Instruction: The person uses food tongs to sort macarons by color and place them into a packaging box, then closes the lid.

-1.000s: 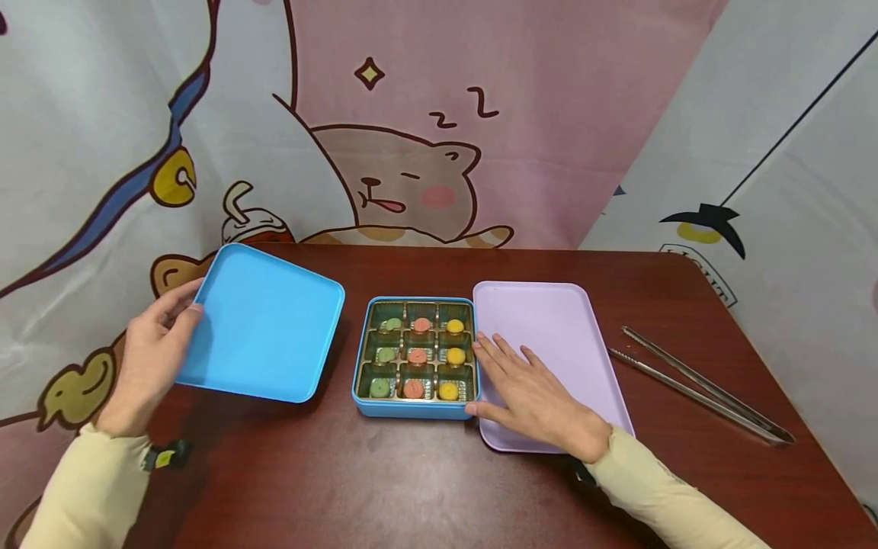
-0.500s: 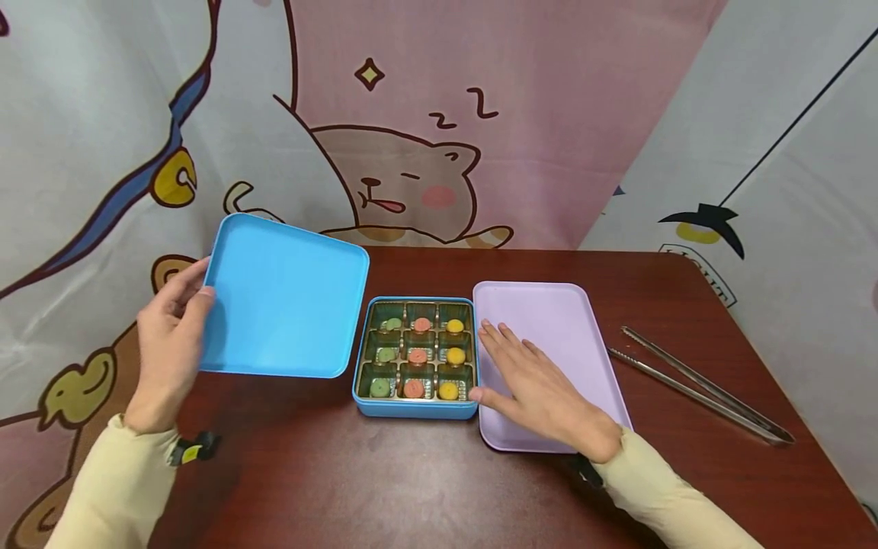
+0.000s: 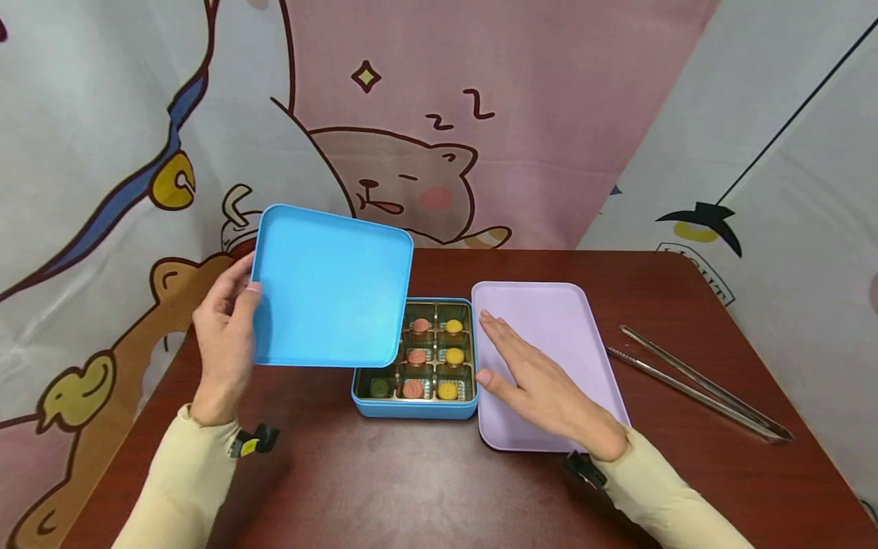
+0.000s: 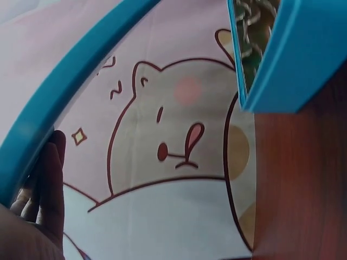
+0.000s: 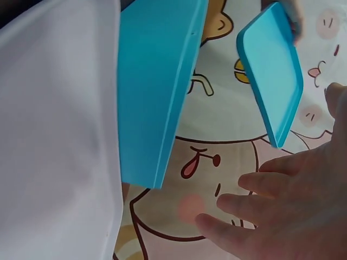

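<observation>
My left hand (image 3: 228,335) grips the left edge of a blue square lid (image 3: 329,293), thumb on its near face and fingers behind. Tilted up, the lid overlaps the left part of a blue box (image 3: 414,409) in the head view. A gold divided insert fills that box, with small round pink sweets (image 3: 416,357) and yellow sweets (image 3: 454,356) in its compartments; one green sweet (image 3: 379,388) shows and the lid hides the rest of that column. Fingers extended, my right hand (image 3: 545,381) hovers over the lilac tray (image 3: 576,320), just right of the box; it holds nothing.
Metal tongs (image 3: 700,385) lie on the brown table (image 3: 425,480) to the right of the tray, their tips toward the back left. The tray stands against the box's right side. A printed cloth (image 3: 535,114) hangs behind the table.
My left hand has carried the lid right and up, from beside the box to partly over it in the head view. The right hand has drawn slightly back from the box's right rim.
</observation>
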`<state>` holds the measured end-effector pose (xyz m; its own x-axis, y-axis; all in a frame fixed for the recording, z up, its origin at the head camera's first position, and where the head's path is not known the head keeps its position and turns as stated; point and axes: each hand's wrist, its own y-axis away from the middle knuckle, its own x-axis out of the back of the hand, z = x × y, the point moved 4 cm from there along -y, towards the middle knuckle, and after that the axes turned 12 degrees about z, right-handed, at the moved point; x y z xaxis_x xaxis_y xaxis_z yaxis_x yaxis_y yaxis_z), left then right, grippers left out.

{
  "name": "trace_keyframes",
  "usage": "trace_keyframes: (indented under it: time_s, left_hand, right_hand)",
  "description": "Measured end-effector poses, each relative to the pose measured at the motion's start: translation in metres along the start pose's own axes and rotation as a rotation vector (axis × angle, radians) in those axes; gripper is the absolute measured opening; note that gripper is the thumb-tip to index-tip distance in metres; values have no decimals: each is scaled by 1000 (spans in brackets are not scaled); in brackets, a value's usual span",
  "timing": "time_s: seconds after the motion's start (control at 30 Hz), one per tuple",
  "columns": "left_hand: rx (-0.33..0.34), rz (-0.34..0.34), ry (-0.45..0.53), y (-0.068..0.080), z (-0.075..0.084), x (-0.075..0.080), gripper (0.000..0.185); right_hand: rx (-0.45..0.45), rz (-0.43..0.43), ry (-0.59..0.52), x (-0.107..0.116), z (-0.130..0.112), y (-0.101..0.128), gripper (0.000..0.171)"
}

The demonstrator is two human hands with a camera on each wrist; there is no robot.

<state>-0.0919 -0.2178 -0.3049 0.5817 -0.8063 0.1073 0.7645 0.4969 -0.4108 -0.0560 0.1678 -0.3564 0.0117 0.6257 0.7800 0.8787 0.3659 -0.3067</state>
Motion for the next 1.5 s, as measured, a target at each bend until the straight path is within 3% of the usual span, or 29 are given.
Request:
trace_keyframes:
  time_s: [0.23, 0.47, 0.83, 0.97, 1.23, 1.5]
  left_hand:
    - [-21, -20, 87, 11, 4, -23, 39]
    - [2, -21, 180, 18, 6, -47, 39]
    - [-7, -62, 250, 26, 5, -82, 39]
    - [-2, -72, 272, 28, 3, -89, 40]
    - [-26, -56, 270, 30, -2, -96, 41]
    - [-135, -43, 186, 35, -7, -98, 42]
  right_hand:
    - [-37, -8, -113, 5, -5, -4, 72]
    - [-74, 4, -235, 7, -7, -15, 68]
    - [-159, 31, -565, 8, -10, -38, 74]
    - [-163, 54, -660, 7, -9, -45, 74]
    - [-251, 60, -716, 8, -3, -53, 69]
    - [-273, 80, -744, 11, -5, -57, 64]
